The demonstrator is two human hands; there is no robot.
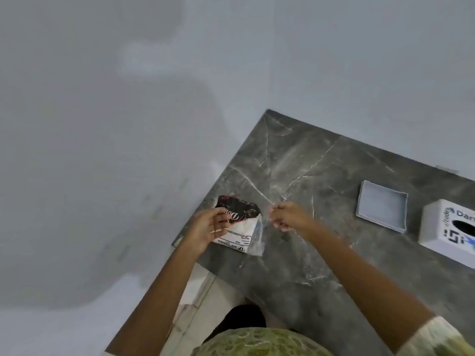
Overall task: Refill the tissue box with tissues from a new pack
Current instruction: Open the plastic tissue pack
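A tissue pack [241, 223] with a black, red and white wrapper lies near the left edge of the dark marble counter [303, 160]. My left hand [205, 227] grips its left side. Just to the right of the pack, my right hand [286, 217] has its fingers pinched together; whether it holds a strip of clear wrapper is too blurred to tell. The white tissue box [448, 232], with a dark oval opening on top, stands at the right edge of the view. Its grey square lid [381, 205] lies flat on the counter beside it, to the left.
The counter fits into a corner of pale grey walls [334, 60]. Its left edge drops off to a light floor [77, 317]. Bare marble lies between the pack and the lid.
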